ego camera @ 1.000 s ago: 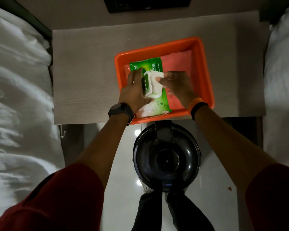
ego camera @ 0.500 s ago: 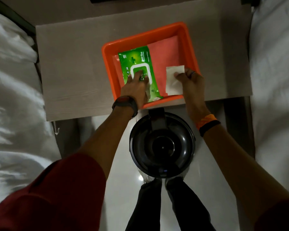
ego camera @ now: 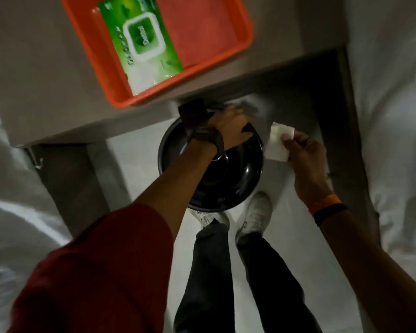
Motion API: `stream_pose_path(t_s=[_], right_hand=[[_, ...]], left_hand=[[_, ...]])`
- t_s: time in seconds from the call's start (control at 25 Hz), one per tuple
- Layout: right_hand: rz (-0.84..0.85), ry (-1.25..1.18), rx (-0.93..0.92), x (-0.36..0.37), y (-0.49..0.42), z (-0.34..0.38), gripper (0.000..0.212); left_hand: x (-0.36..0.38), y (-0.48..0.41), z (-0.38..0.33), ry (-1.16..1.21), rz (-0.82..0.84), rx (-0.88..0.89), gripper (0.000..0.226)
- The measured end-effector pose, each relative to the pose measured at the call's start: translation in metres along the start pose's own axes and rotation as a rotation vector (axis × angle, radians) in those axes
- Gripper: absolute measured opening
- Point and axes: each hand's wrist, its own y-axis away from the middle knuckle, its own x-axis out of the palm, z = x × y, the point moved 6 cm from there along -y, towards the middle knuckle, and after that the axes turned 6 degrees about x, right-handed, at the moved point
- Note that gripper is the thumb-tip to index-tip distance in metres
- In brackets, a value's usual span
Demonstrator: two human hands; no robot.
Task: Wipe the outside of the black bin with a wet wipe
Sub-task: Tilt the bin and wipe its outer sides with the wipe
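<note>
The round black bin point(ego camera: 228, 181) stands on the floor under the table's front edge, seen from above with its glossy lid. My left hand point(ego camera: 231, 127) reaches across the lid and grips the bin's far rim; its fingertips are blurred. My right hand point(ego camera: 303, 152) is just right of the bin, pinching a folded white wet wipe point(ego camera: 277, 141) close to the bin's upper right side; I cannot tell whether the wipe touches it. The green wet-wipe pack point(ego camera: 142, 44) lies shut in the orange tray point(ego camera: 240, 51).
The grey table point(ego camera: 34, 75) overhangs the bin's far side. White bedding lies at the left point(ego camera: 15, 212) and at the right point(ego camera: 394, 116). My legs and white shoes point(ego camera: 255, 212) stand right behind the bin on the pale floor.
Both hands left the tray and dropped to the bin. My left hand let go of the pack and took the bin's rim. My right hand carried the wipe down beside the bin.
</note>
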Motion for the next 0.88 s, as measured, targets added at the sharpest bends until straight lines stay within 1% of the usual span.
stream_pose_path(t_s=[0.04, 0.08, 0.16, 0.2, 0.28, 0.36, 0.44, 0.6, 0.68, 0.72, 0.76, 0.88], right_hand=[[-0.019, -0.009, 0.022, -0.007, -0.010, -0.016, 0.013], [-0.041, -0.019, 0.039, -0.014, -0.018, -0.028, 0.015], [-0.080, -0.002, 0.024, -0.028, -0.034, -0.049, 0.015], [-0.096, 0.042, -0.005, -0.032, -0.040, -0.055, 0.014], [-0.116, 0.134, -0.046, -0.036, -0.043, -0.060, 0.020], [-0.128, 0.193, -0.079, -0.041, -0.036, -0.062, 0.024], [-0.142, 0.264, -0.143, -0.043, -0.021, -0.064, 0.026], [-0.141, 0.364, -0.204, -0.019, 0.013, -0.080, 0.031], [-0.141, 0.472, -0.331, 0.003, 0.031, -0.081, 0.035], [-0.110, 0.518, -0.409, 0.017, 0.040, -0.083, 0.037], [-0.044, 0.555, -0.468, 0.030, 0.049, -0.087, 0.040], [0.277, 0.608, -0.599, 0.056, 0.075, -0.109, 0.054]], left_hand=[[0.018, -0.013, 0.002, -0.069, 0.111, 0.000, 0.054], [0.031, -0.024, 0.004, -0.138, 0.181, 0.003, 0.060], [0.046, -0.045, 0.000, -0.216, 0.235, 0.006, 0.060], [0.048, -0.050, -0.004, -0.196, 0.244, 0.005, 0.056], [0.046, -0.047, -0.012, -0.062, 0.275, 0.016, 0.044], [0.046, -0.028, -0.018, 0.009, 0.282, 0.014, 0.032], [0.043, 0.000, -0.021, 0.069, 0.251, 0.010, 0.025], [0.043, 0.060, -0.007, 0.186, 0.207, -0.071, 0.025], [0.053, 0.076, -0.003, 0.258, 0.204, -0.072, 0.026], [0.059, 0.080, -0.002, 0.309, 0.195, -0.073, 0.026], [0.064, 0.082, 0.000, 0.366, 0.177, -0.075, 0.026], [0.073, 0.086, 0.011, 0.489, 0.139, -0.071, 0.024]])
